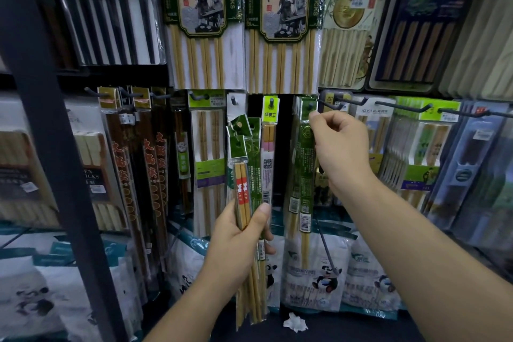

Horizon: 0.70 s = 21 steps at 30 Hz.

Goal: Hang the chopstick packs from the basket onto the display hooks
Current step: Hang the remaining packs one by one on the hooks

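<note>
Head view: your right hand [344, 150] sits just right of centre, thumb and forefinger pinched on the top edge of a green chopstick pack [301, 169]. That pack hangs straight down, its long axis running twelve to six. Its header is at about eleven o'clock from your knuckles, right at the display hook [310, 106]. Whether the hole is already over the hook's tip is hidden behind the header, so I cannot tell.

Your left hand [236, 241], at seven o'clock from the right, is wrapped round the lower half of a bundle of chopstick packs [245, 164]. They stand upright with their headers fanned at the top. The basket is not in view.

The right hand is much the nearer to the hook, so it looks the one to seat the pack.

Mind what crowds the spot. At three o'clock from the hook, a bare neighbouring hook [330, 105] juts out close to your fingers. At nine o'clock a yellow-tagged pack [270, 111] hangs near the bundle's headers. Panda-printed bags [324, 272] lie below.
</note>
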{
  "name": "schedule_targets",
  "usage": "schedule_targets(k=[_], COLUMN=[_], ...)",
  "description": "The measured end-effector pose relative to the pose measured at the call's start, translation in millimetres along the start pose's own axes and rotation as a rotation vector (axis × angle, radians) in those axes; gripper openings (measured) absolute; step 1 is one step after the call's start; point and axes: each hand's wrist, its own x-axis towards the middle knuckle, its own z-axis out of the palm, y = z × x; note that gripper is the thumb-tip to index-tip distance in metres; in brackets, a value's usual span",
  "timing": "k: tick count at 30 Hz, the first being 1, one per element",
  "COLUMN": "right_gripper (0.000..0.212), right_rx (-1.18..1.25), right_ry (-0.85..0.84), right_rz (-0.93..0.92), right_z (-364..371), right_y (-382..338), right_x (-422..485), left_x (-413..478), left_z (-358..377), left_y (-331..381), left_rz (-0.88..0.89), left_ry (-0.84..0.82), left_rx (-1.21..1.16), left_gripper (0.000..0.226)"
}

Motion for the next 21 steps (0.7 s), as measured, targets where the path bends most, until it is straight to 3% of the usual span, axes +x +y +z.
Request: schedule_targets(k=[5,9,15,21], right_gripper=[0.039,0.033,0.02,0.02], right_rx=[-0.071,-0.103,-0.108,0.0], right_ry=[0.026,0.048,0.107,-0.266], right_rz=[-0.033,-0.05,-0.091,-0.133], right_z=[2,4,0,4], right_y=[6,11,11,-2], right_x=[5,8,-11,-49], left_x=[0,1,2,2], left_z=[-1,-2,-4,-2], left_y=[1,-1,-3,-2], left_rz=[0.003,-0.012,-0.048,-0.048], left_ry=[0.013,0.021,0.017,-0.008], left_rx=[0.062,0.09,0.025,0.011], left_gripper=[0.032,0.015,0.012,0.016])
